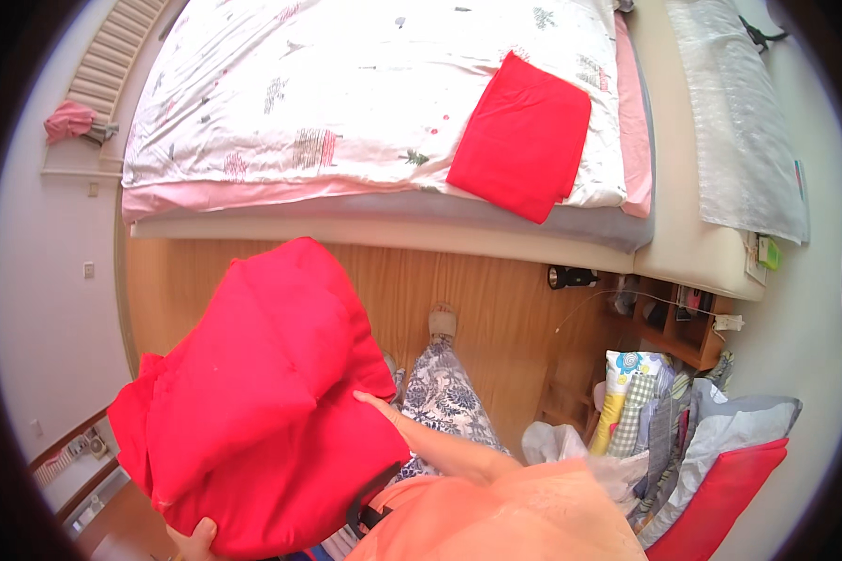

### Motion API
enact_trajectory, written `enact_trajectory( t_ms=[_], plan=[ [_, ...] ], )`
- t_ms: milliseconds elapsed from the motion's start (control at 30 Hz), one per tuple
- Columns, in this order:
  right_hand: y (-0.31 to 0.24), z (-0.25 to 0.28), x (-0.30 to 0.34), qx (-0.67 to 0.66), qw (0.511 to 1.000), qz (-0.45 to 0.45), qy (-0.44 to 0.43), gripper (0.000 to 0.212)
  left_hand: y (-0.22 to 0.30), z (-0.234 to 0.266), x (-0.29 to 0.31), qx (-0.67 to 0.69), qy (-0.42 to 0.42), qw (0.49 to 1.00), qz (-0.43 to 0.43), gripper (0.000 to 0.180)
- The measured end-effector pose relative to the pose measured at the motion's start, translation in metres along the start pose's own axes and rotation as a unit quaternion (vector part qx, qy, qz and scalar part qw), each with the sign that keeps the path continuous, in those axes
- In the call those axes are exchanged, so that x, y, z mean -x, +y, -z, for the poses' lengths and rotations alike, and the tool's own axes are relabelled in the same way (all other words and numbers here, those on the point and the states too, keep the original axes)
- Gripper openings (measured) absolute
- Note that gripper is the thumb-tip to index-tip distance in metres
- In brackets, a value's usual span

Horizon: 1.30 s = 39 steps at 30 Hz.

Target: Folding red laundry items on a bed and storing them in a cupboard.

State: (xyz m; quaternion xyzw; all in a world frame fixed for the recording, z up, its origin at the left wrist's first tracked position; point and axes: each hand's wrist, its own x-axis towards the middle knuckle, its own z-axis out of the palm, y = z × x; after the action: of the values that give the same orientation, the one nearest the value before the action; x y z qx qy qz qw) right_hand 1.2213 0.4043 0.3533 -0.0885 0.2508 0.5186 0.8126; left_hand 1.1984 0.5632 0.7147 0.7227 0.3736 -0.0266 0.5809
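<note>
Cloth (pixel 271 374), bright red and gathered into a large, soft bundle, fills the lower left, held up above the brown wood-grain floor (pixel 496 365) in front of the person. The left hand (pixel 195 540) grips its lower edge, thumb showing on top. The right hand (pixel 384 409) supports its right side, thumb against the cloth; its other fingers are hidden, so how tightly they close cannot be told.

Ahead, a second, flatly folded bright red cloth (pixel 524 136) lies on a white printed bedsheet (pixel 346 93), near the bed's right corner.

At right, an open-fronted brown wooden cabinet (pixel 660 344) holds small items in its compartments, too small to identify. Below it sits a translucent white plastic bag (pixel 552 441), contents unclear, beside a yellow-and-white printed cushion (pixel 617 393) and a stack of checked and grey fabrics (pixel 660 430).
</note>
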Motion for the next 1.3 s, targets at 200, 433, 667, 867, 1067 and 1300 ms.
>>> enact_trajectory(
  t_ms=[200,433,667,867,1067,1300],
  plan=[
    [-0.089,-0.099,0.018,-0.009,0.976,0.19,-0.109,0.05,0.065,-0.025,-0.035,0.006,0.013,0.999,-0.033,0.067],
    [-0.23,-0.269,0.123,0.067,0.868,0.474,-0.133,0.064,0.136,-0.029,-0.125,0.142,-0.099,0.977,-0.124,0.061],
    [-0.307,-0.302,0.138,0.187,0.693,0.696,0.027,0.075,0.168,-0.034,-0.296,0.284,-0.19,0.929,-0.14,0.062],
    [-0.306,-0.156,0.056,0.265,0.492,0.663,0.497,0.068,0.116,-0.116,-0.517,0.172,-0.246,0.954,0.016,0.072],
    [-0.189,-0.013,-0.061,0.227,0.669,0.356,0.612,0.028,-0.066,-0.105,-0.707,0.095,0.082,0.991,0.052,0.061],
    [-0.214,-0.015,-0.1,0.372,0.646,0.355,0.564,0.034,-0.03,-0.073,-0.674,0.056,-0.091,0.978,0.178,0.059]
  ],
)
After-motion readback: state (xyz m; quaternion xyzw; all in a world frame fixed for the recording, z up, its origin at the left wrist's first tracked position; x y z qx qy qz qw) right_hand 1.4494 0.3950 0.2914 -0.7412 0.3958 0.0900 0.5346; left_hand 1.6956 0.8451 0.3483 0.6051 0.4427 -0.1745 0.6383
